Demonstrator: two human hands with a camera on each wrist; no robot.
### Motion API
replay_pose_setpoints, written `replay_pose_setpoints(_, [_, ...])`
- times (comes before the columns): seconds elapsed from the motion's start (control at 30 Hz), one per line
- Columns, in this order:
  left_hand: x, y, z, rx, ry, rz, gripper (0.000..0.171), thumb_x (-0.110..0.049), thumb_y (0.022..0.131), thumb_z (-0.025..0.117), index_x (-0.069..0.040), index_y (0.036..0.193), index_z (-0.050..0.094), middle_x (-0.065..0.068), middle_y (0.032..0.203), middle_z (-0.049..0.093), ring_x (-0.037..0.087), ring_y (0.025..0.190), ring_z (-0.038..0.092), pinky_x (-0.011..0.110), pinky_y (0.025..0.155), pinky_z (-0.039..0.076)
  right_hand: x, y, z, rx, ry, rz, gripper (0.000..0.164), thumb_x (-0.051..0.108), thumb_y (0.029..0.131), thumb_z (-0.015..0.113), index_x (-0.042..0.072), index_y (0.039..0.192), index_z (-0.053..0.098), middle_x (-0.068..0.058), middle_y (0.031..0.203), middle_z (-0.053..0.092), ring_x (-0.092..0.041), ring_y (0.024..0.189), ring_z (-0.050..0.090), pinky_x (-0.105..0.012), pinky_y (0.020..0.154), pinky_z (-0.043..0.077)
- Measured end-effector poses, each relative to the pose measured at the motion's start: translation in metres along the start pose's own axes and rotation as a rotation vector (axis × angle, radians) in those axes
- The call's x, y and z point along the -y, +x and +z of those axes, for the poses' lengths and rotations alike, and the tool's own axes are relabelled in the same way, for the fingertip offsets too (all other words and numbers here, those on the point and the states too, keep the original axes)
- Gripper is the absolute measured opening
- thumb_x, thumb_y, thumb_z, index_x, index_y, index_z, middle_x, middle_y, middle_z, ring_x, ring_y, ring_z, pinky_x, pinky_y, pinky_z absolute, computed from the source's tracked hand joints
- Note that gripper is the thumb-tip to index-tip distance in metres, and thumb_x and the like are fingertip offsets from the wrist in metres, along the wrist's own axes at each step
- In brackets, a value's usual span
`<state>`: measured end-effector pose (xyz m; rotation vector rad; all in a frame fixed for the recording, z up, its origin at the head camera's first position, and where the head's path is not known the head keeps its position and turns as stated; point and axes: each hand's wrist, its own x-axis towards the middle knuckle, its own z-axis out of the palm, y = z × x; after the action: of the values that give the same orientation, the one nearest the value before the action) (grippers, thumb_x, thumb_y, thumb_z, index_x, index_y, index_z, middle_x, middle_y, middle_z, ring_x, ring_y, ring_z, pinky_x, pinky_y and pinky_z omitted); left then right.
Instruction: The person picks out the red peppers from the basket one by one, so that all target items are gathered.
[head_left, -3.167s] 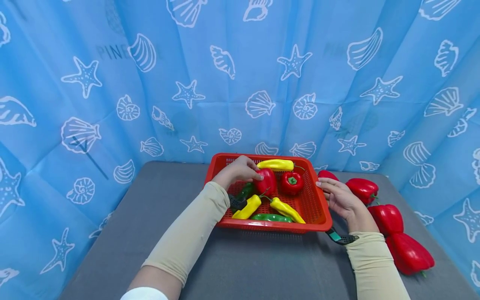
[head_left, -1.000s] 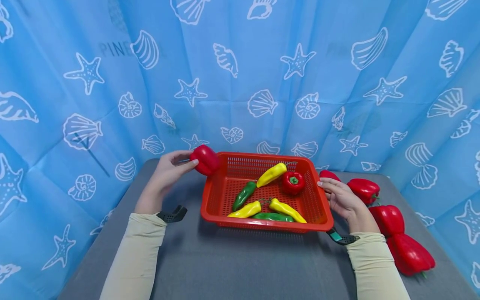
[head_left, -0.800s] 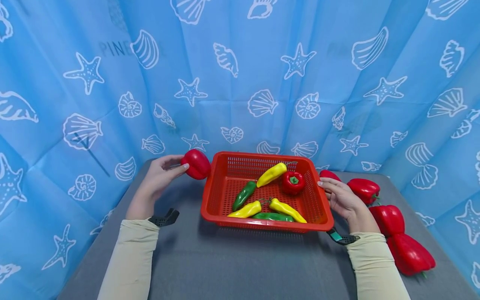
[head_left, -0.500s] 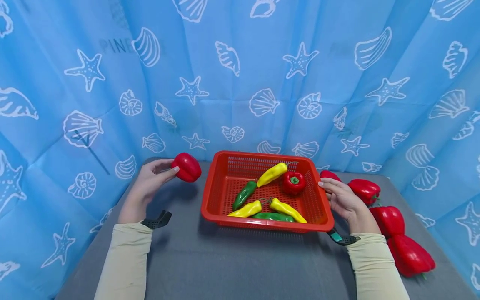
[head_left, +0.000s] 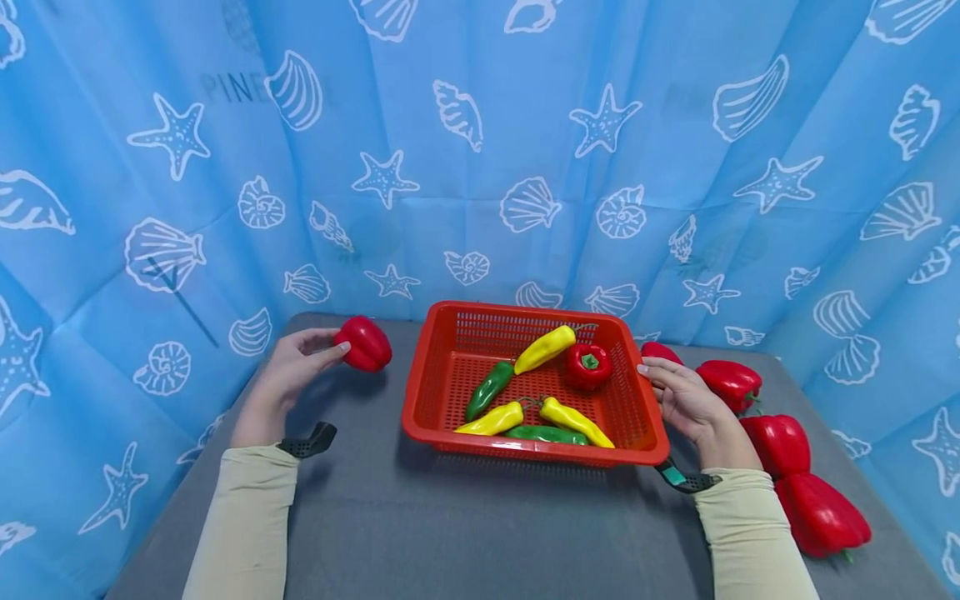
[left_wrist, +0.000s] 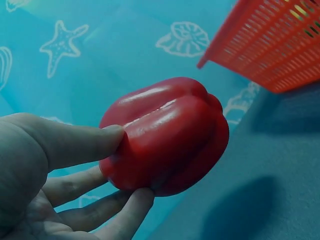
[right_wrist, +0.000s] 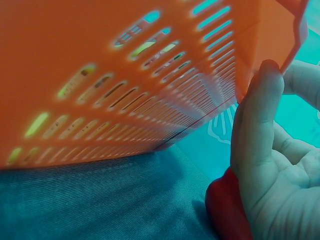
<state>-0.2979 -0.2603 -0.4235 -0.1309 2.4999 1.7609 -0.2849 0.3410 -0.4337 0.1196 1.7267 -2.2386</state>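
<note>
In the head view my left hand (head_left: pixel 281 379) holds a red bell pepper (head_left: pixel 363 343) left of the red plastic basket (head_left: pixel 517 451). Thumb and fingers pinch one end of this pepper (left_wrist: pixel 170 135) in the left wrist view, and its shadow lies apart from it on the table. At the basket's right side my right hand (head_left: pixel 693 408) grips the rim, fingertips against the wall in the right wrist view. Inside the basket are a red bell pepper (head_left: pixel 587 367), yellow peppers (head_left: pixel 545 348) and green peppers (head_left: pixel 488 392).
More red bell peppers (head_left: pixel 776 442) lie in a row on the grey table (head_left: pixel 480 525), right of the basket and beside my right forearm. Behind the table hangs a blue curtain (head_left: pixel 465 167) with white shell prints.
My left hand has lifted the red bell pepper out of the basket, carried it left past the rim and lowered it toward the table. My right hand has stayed at the basket's rim.
</note>
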Motion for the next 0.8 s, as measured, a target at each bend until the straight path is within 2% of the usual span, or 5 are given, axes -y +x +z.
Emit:
replay_pose_setpoints(0.1, [0.006,0.004,0.003,0.01,0.013,-0.015,0.072,-0.037,0.1,0.074,-0.007,0.159,0.045,0.021,0.159,0.049,0.04,0.141,0.055,0.047,0.116,0.052,0.0,-0.001,0.001,-0.002,-0.007,-0.003,0.015,0.02,0.11,0.059,0.025,0.119,0.07,0.006,0.112,0.079,-0.013,0.101,0.077,-0.034,0.087,0.066])
replay_pose_setpoints(0.17, [0.009,0.006,0.005,0.019,0.012,-0.02,0.071,-0.035,0.101,0.074,-0.005,0.158,0.046,0.022,0.158,0.049,0.041,0.14,0.055,0.052,0.118,0.049,0.001,-0.001,0.001,-0.001,-0.008,-0.005,0.015,0.021,0.11,0.059,0.025,0.118,0.071,0.006,0.112,0.079,-0.013,0.101,0.077,-0.034,0.087,0.066])
replay_pose_setpoints(0.5, [0.02,0.012,0.012,0.047,-0.008,-0.043,0.068,-0.03,0.103,0.071,-0.001,0.158,0.044,0.025,0.159,0.047,0.041,0.141,0.055,0.053,0.119,0.048,0.0,0.0,0.002,-0.004,-0.009,-0.006,0.015,0.021,0.109,0.061,0.026,0.118,0.072,0.006,0.113,0.079,-0.013,0.102,0.077,-0.036,0.089,0.065])
replay_pose_setpoints(0.8, [0.022,0.012,0.014,0.026,0.062,-0.069,0.067,-0.033,0.103,0.07,-0.001,0.156,0.045,0.025,0.157,0.049,0.041,0.139,0.057,0.052,0.116,0.051,0.0,0.0,0.001,-0.002,-0.003,-0.004,0.015,0.021,0.109,0.06,0.025,0.118,0.071,0.006,0.113,0.079,-0.014,0.103,0.077,-0.037,0.09,0.065])
